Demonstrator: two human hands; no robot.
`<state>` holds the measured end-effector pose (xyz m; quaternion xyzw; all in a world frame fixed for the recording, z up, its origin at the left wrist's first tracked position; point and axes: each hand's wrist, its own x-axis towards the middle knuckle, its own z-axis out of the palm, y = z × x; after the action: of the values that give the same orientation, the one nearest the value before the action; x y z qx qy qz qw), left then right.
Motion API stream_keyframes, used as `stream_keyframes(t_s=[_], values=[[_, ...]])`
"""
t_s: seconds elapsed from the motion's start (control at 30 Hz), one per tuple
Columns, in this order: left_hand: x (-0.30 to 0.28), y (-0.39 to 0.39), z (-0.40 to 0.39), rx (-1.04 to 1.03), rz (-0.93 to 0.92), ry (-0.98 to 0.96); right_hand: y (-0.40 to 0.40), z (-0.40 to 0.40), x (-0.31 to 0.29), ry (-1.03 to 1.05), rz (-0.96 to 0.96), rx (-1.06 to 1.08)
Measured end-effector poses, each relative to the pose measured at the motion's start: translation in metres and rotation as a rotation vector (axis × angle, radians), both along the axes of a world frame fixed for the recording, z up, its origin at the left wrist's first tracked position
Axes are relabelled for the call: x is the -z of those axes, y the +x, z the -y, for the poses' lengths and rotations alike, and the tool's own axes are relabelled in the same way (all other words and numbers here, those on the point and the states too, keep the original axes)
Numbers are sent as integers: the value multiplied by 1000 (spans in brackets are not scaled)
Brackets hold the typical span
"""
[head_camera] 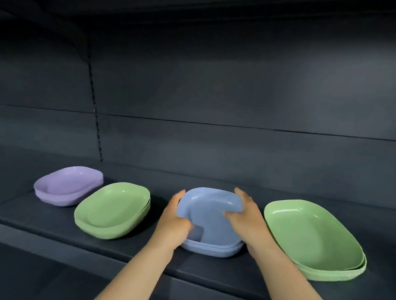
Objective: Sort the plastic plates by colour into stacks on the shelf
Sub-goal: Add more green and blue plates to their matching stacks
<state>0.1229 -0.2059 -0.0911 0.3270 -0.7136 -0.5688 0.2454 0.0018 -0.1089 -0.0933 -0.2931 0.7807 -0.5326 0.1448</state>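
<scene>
A stack of blue plates (pixel 211 249) sits mid-shelf. Its top blue plate (pixel 208 206) is tilted, raised at the near side. My left hand (pixel 173 220) grips that plate's left edge and my right hand (pixel 244 214) grips its right edge, thumb over the rim. To the left rests a small stack of green plates (pixel 112 210), and further left a purple stack (pixel 69 185). At the right lies a stack of larger green plates (pixel 315 237). All stand on the dark shelf (pixel 68 241).
The shelf's back panel (pixel 239 148) rises behind the plates, with a slotted upright (pixel 96 119) at the left. Another shelf board (pixel 202 7) hangs overhead. The front lip (pixel 34 234) of the shelf runs below the stacks.
</scene>
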Motion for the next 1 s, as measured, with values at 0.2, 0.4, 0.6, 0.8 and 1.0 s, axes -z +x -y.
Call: stream_keyframes(t_s=[0.2, 0.4, 0.6, 0.8, 1.0], values=[[0, 4, 17, 149, -10, 6, -2, 0, 1, -56, 121, -21], [12, 0, 24, 135, -64, 23, -10, 5, 4, -70, 138, -28], [16, -6, 28, 137, -65, -18, -13, 6, 9, -69, 90, 4], [-8, -8, 30, 11, 18, -290, -6, -13, -16, 59, -13, -60], [-72, -41, -24, 293, 145, -907, -19, -115, -71, 293, -506, -125]])
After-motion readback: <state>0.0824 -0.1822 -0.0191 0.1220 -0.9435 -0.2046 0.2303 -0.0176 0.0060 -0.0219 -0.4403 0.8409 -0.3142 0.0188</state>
